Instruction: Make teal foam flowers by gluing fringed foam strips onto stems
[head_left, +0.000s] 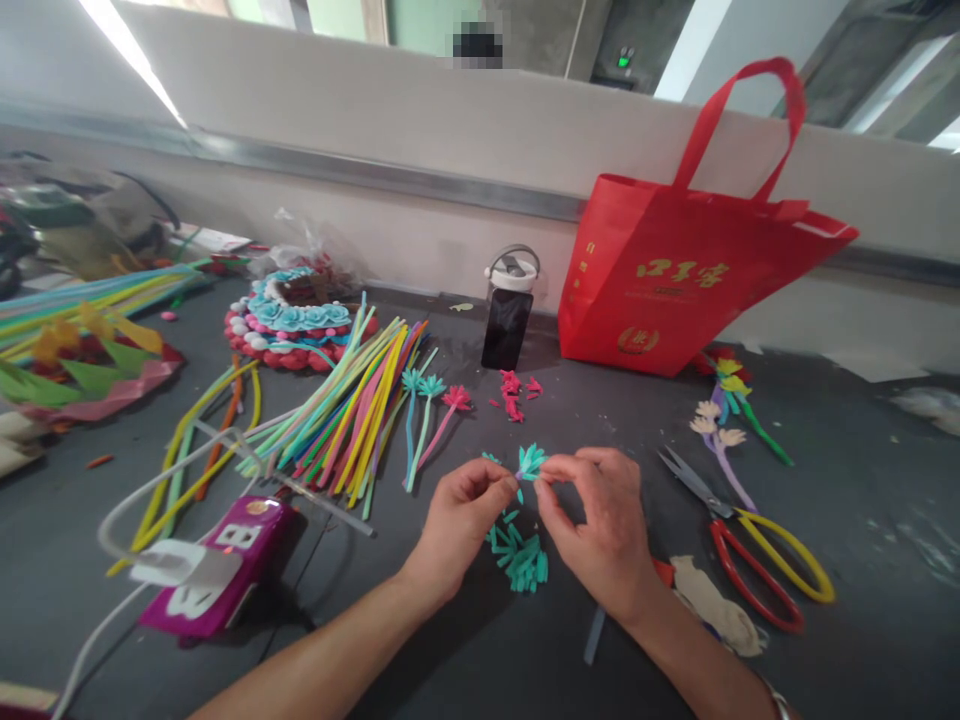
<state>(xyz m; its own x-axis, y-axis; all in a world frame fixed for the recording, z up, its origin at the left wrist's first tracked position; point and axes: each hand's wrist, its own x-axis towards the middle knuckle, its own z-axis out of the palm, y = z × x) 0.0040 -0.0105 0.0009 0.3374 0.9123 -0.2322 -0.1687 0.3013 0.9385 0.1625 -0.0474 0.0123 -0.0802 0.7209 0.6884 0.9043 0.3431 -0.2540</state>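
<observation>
Between my two hands is a small teal pipe-cleaner flower [532, 461] with spread petals. My left hand [471, 510] pinches its base, where a bit of purple shows. The thumb and forefinger of my right hand [596, 515] are closed at its right-hand petals. Below the hands lies a pile of short teal pipe-cleaner pieces [521, 560]. Beyond them are short pink-red pieces [511, 393]. To the left of those lie finished-looking flowers on stems, two teal [424, 385] and one pink-red [456, 399].
Scissors [724, 515] lie open on the right, near pale flowers [716, 430]. A red bag [675, 275] and a bottle [517, 268] with a phone [508, 330] against it stand at the back. Left are pipe cleaners [367, 410], wreaths [289, 320] and a purple power strip [225, 570] with cables.
</observation>
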